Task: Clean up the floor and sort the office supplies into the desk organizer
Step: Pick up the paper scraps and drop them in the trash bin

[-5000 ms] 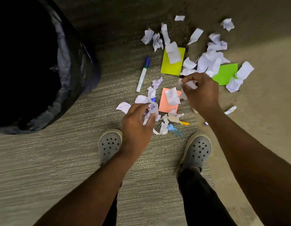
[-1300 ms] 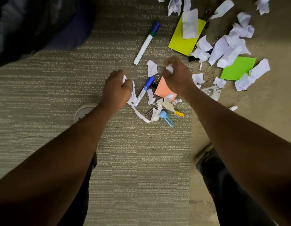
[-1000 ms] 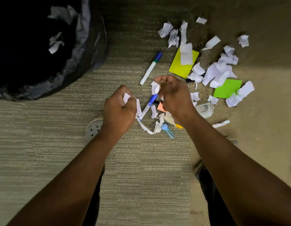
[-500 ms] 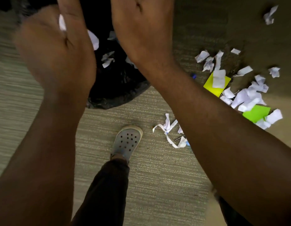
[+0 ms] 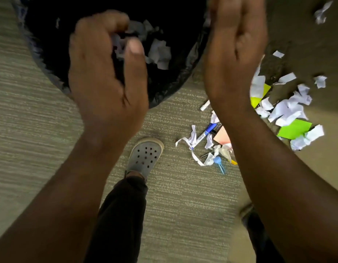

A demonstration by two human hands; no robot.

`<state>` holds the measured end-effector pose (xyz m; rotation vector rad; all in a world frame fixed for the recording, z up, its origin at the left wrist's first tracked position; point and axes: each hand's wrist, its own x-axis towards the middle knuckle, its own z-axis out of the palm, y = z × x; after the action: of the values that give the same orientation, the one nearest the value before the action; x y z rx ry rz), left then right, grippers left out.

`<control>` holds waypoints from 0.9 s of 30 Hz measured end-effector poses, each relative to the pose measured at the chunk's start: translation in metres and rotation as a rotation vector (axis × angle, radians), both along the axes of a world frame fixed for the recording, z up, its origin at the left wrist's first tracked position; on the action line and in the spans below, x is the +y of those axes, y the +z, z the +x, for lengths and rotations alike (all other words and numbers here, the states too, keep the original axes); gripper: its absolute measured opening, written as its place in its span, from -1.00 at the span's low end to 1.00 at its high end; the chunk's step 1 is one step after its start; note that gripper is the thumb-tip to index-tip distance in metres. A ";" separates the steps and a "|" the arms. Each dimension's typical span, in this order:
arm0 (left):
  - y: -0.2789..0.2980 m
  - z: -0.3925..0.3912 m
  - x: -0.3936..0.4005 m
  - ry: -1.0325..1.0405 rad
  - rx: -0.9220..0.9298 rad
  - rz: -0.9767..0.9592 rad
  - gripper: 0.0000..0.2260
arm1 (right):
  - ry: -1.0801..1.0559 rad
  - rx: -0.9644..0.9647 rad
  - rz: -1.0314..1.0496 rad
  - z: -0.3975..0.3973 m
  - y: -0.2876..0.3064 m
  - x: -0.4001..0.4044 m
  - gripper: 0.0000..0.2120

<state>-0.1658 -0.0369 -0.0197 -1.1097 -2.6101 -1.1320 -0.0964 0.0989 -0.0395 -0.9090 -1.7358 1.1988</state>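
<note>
My left hand (image 5: 105,82) hangs over the open black trash bag (image 5: 175,86), its fingers curled around white paper scraps (image 5: 119,44). My right hand (image 5: 234,54) is raised flat beside the bag's right rim, fingers straight and nothing in it. More scraps (image 5: 158,52) lie inside the bag. On the carpet to the right lie a blue pen (image 5: 206,133), an orange sticky note (image 5: 222,136), a small blue plastic piece (image 5: 218,162), a yellow-green note (image 5: 257,99), a green note (image 5: 293,130) and a heap of torn paper (image 5: 287,109). My right arm hides part of the pile.
My left foot in a grey clog (image 5: 144,156) stands on the striped carpet just left of the pile. The white end of a marker (image 5: 204,105) pokes out by the bag's edge. A few stray scraps (image 5: 320,14) lie at the far right.
Both hands rose from the pile with scraps and swung left over the trash bag. The right hand has flattened out; the left has curled tighter around its scraps since half a second ago.
</note>
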 end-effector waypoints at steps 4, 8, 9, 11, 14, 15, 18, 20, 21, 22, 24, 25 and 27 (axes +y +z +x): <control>-0.032 0.083 -0.014 -0.196 -0.200 -0.099 -0.82 | -0.184 -0.261 -0.155 0.098 -0.046 -0.015 -0.86; -0.101 0.141 -0.038 -0.376 -0.323 -0.367 -0.89 | -0.180 -0.648 -0.331 0.197 -0.115 -0.054 -0.86; -0.117 0.152 -0.043 -0.421 -0.332 -0.457 -0.88 | -0.123 -0.763 -0.362 0.216 -0.130 -0.065 -0.88; -0.145 0.168 -0.051 -0.487 -0.360 -0.669 -0.84 | 0.070 -0.962 -0.376 0.248 -0.152 -0.088 -0.90; -0.181 0.185 -0.058 -0.621 -0.346 -0.939 -0.72 | 0.430 -1.159 -0.336 0.276 -0.176 -0.116 -0.79; -0.191 0.189 -0.058 -0.665 -0.330 -1.007 -0.68 | 0.540 -1.226 -0.310 0.281 -0.183 -0.123 -0.73; -0.215 0.197 -0.057 -0.721 -0.270 -1.124 -0.65 | 0.746 -1.356 -0.169 0.285 -0.204 -0.135 -0.60; -0.226 0.201 -0.055 -0.715 -0.229 -1.153 -0.66 | 0.780 -1.419 -0.024 0.282 -0.219 -0.136 -0.59; -0.230 0.202 -0.054 -0.713 -0.202 -1.164 -0.67 | 0.769 -1.431 0.033 0.281 -0.226 -0.134 -0.61; -0.234 0.202 -0.053 -0.715 -0.174 -1.177 -0.69 | 0.745 -1.421 0.059 0.279 -0.231 -0.133 -0.64; -0.239 0.203 -0.052 -0.727 -0.133 -1.212 -0.71 | 0.699 -1.352 0.060 0.277 -0.236 -0.128 -0.72; -0.240 0.203 -0.051 -0.729 -0.119 -1.219 -0.73 | 0.689 -1.307 0.055 0.275 -0.236 -0.125 -0.76; -0.240 0.200 -0.051 -0.719 -0.101 -1.209 -0.74 | 0.689 -1.225 0.040 0.271 -0.231 -0.123 -0.81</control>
<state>0.0342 -0.0883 -0.2595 -2.2869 -2.9834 0.6506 0.1750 -0.0237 -0.2707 -1.1669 -3.2336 1.0180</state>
